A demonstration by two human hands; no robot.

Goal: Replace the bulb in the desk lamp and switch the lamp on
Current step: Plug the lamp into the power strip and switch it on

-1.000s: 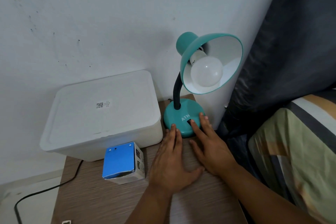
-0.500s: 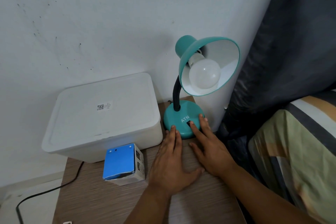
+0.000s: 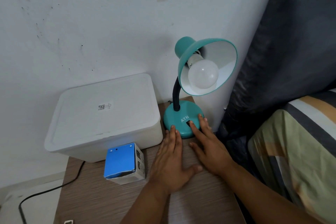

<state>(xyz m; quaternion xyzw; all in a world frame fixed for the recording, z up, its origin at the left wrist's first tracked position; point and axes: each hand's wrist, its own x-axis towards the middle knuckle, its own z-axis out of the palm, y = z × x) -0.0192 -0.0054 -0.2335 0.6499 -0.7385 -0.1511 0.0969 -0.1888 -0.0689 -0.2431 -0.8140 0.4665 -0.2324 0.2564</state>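
Observation:
A teal desk lamp stands at the back of a wooden bedside table [image 3: 101, 198]. Its round base [image 3: 179, 114] carries the letters ATN and a black switch [image 3: 188, 123]. A white bulb [image 3: 203, 74] sits unlit in the teal shade [image 3: 223, 54]. My left hand [image 3: 170, 160] lies flat on the table with straight fingers, and its fingertips touch the front edge of the base. My right hand [image 3: 209, 145] has straight fingers too, with one fingertip on the switch and others resting on the base. A blue and white bulb box [image 3: 123, 162] lies left of my left hand.
A white lidded plastic bin [image 3: 105, 114] fills the table's back left, against the white wall. A black cord [image 3: 47, 192] runs off the table's left side. A dark curtain [image 3: 283, 51] hangs at the right, above a striped pillow [image 3: 298, 151].
Both hands stay in place on the table and lamp base. The camera has tipped up a little, so everything sits lower in view. The bulb remains unlit.

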